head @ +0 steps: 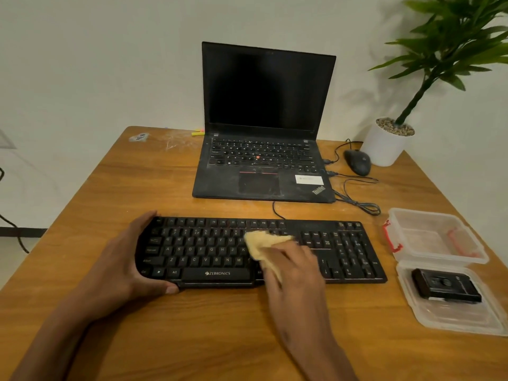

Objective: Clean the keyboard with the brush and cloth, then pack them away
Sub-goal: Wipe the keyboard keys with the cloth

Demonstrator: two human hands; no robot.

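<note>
Between the hands (132, 259), the keyboard (343, 251) lies under the cloth (261, 243).

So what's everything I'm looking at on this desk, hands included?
table: one, brown wood, under everything
keyboard: one, black, near edge, centre
cloth: one, pale yellow, on the keyboard's middle keys
laptop: one, black, open, screen dark, behind the keyboard
mouse: one, black, wired, right of the laptop
potted plant: one, green in a white pot, far right corner
container: one, clear with red clips, right of the keyboard
lid: one, clear, nearer than the container
black object: one, lying on the lid; cannot tell what it is
left hand: grips the keyboard's left end
right hand: presses the cloth onto the keys
</note>
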